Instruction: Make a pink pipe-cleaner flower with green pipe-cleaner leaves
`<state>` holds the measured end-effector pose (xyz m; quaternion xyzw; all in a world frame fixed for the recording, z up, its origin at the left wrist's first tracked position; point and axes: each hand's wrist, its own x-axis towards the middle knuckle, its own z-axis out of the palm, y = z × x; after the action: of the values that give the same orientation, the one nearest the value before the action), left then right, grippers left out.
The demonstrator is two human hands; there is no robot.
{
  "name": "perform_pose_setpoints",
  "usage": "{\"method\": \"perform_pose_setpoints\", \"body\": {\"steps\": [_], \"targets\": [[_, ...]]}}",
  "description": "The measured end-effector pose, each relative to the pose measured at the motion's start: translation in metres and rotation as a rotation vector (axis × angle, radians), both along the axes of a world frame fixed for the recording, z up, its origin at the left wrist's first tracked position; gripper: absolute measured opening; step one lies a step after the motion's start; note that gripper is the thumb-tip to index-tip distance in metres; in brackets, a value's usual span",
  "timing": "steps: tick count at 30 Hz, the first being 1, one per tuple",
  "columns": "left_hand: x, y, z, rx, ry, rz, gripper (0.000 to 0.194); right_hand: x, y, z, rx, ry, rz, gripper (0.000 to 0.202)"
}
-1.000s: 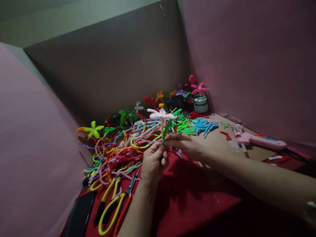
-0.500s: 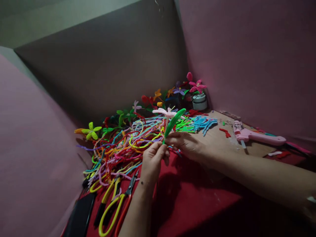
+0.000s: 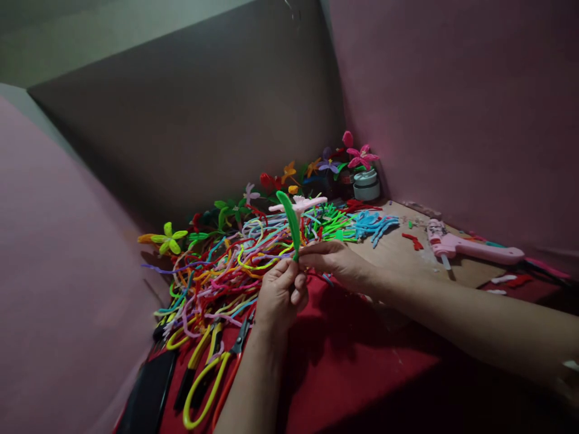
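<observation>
A pale pink fuzzy flower stands upright above my hands, its petals spread sideways. In front of it rises a long green leaf, leaning a little left at the tip. My left hand is closed, thumb and fingers pinching the stem below the leaf. From the right, my right hand reaches in with its fingertips closed on the stem at the leaf's base. Most of the stem is hidden by the fingers.
Many coloured pipe cleaners lie heaped behind my hands. Scissors and a black phone are at lower left. A pink glue gun rests on a brown board at right. Finished flowers line the back.
The flower and leaf have turned; the leaf tip, earlier leaning right, now points up and slightly left. My right hand has shifted slightly left, still at the stem.
</observation>
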<state>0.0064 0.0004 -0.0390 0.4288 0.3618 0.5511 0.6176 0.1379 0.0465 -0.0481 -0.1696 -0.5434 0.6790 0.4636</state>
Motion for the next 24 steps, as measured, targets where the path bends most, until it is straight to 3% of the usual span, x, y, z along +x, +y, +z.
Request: {"method": "perform_pose_setpoints", "body": {"steps": [10, 13, 18, 24], "targets": [[-0.0096, -0.0002, -0.0061, -0.073, -0.214, -0.27, 0.009, 0.0033, 0.004, 0.0014, 0.047, -0.048, 0.101, 0.026], [-0.0101, -0.0003, -0.0063, -0.084, -0.224, -0.303, 0.012, 0.003, 0.0027, 0.003, 0.06, -0.063, 0.076, 0.023], [-0.0051, -0.0017, -0.0037, -0.087, -0.133, -0.221, 0.012, 0.0035, 0.0014, 0.0044, 0.0, -0.036, 0.015, 0.019], [-0.0011, 0.0016, -0.0028, 0.089, 0.249, -0.066, 0.019, 0.0028, 0.0002, 0.0024, 0.026, 0.0, -0.04, 0.02]]}}
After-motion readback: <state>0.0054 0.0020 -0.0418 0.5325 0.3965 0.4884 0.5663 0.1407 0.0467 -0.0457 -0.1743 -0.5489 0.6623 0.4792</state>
